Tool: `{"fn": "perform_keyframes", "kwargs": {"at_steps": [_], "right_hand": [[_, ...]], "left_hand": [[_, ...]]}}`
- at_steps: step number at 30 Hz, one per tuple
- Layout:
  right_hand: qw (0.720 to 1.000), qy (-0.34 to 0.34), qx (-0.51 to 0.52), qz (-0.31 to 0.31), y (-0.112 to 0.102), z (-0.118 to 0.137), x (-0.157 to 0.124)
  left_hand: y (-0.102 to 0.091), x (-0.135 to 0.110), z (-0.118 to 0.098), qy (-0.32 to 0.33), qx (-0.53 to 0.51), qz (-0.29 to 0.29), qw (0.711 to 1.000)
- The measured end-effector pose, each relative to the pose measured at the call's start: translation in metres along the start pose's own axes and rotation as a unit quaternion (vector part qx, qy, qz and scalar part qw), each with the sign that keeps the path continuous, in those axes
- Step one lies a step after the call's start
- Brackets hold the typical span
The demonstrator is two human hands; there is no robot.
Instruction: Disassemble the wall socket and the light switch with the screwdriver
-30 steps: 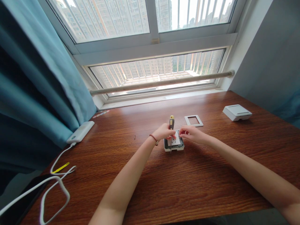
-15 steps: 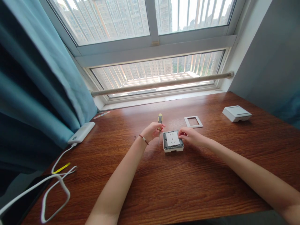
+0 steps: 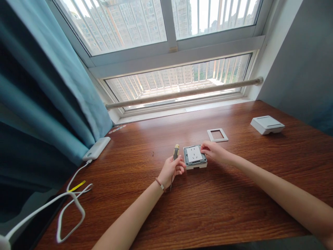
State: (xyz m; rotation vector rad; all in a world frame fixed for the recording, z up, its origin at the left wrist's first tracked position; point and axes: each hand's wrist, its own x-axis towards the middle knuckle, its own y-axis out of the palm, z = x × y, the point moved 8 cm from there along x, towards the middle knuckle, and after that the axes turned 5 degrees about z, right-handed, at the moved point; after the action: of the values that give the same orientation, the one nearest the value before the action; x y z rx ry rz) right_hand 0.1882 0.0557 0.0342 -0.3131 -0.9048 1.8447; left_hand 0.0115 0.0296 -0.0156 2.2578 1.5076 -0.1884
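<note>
A white wall socket in a grey box (image 3: 195, 156) lies on the wooden table (image 3: 208, 208). My right hand (image 3: 214, 152) rests its fingers against the socket's right edge, fingers curled on it. My left hand (image 3: 172, 170) is closed round a screwdriver (image 3: 176, 151) with a yellow and black handle, just left of the socket. The screwdriver's tip points down towards me, close to the table. A red band circles my left wrist.
A white frame plate (image 3: 218, 135) lies behind the socket. A white switch box (image 3: 267, 125) sits far right. A small screw (image 3: 153, 152) lies left of the screwdriver. A white power bank (image 3: 96, 148) with looping white cables (image 3: 70, 205) is at the left, by the blue curtain (image 3: 47, 86).
My left hand drew the screwdriver away from the socket, to the left and then towards me and lower. My right hand stayed on the socket's right edge.
</note>
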Motion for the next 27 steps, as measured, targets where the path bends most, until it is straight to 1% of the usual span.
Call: {"fn": "perform_keyframes", "kwargs": {"at_steps": [3,6,11,15,18,20,22,23,25,27], "right_hand": [[1.000,0.012,-0.008,-0.008,-0.001,0.003,-0.001],[1.000,0.018,-0.017,-0.018,-0.002,0.010,-0.002],[0.999,0.013,-0.023,-0.020,-0.002,0.024,-0.006],[0.999,0.010,-0.021,-0.030,-0.002,0.034,-0.009],[0.999,0.015,-0.003,-0.051,-0.003,0.038,-0.011],[0.996,0.026,0.044,-0.071,-0.004,0.038,-0.013],[0.987,0.047,0.130,-0.083,-0.004,0.034,-0.014],[0.977,0.062,0.184,-0.083,-0.003,0.032,-0.015],[0.944,0.098,0.304,-0.081,0.001,0.026,-0.016],[0.900,0.130,0.409,-0.080,0.006,0.022,-0.018]], "left_hand": [[0.003,-0.002,0.002,-0.013,-0.008,0.020,1.000],[0.005,-0.005,0.004,-0.012,-0.001,0.020,1.000],[0.012,-0.004,0.004,0.041,0.000,0.044,0.998],[0.009,-0.004,0.002,0.073,-0.017,0.021,0.997],[0.008,-0.007,-0.003,0.094,-0.059,0.010,0.994],[0.009,-0.008,-0.006,0.099,-0.082,0.009,0.992],[0.009,-0.009,-0.008,0.100,-0.087,0.012,0.991],[0.010,-0.009,-0.009,0.102,-0.086,0.015,0.991],[0.011,-0.010,-0.010,0.110,-0.085,0.021,0.990],[0.011,-0.010,-0.011,0.117,-0.085,0.024,0.989]]}}
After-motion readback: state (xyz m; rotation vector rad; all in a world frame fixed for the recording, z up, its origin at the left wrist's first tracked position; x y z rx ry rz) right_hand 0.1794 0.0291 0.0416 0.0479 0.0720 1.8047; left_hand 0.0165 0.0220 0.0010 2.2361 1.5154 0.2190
